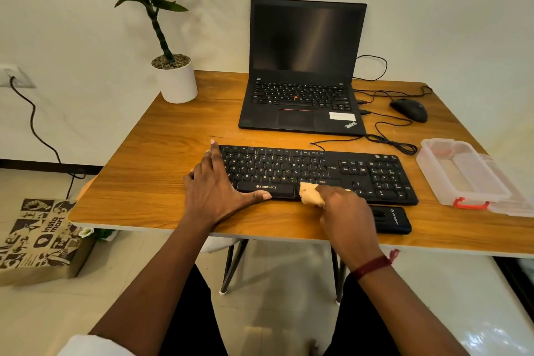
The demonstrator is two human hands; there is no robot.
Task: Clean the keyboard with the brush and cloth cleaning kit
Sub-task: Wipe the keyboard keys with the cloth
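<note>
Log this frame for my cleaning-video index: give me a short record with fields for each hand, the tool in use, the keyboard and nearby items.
left hand: flat on the keyboard's left end, steadying it
right hand: grips the cloth
cloth: tan, bunched, on the front key row right of the spacebar
keyboard: black, wired, on the table
brush: not visible
nearby: laptop, mouse, clear plastic box, potted plant

The keyboard point(318, 173) carries the brand "ZEBRONICS" in white on its front edge, with white letters on its keys. The laptop point(303, 81) reads "ThinkPad" at the lower right corner of its palm rest. The paper bag point(40, 237) on the floor shows "insta mart" in brown print. The logo on the black power bank point(391, 220) is too small to read.
</note>
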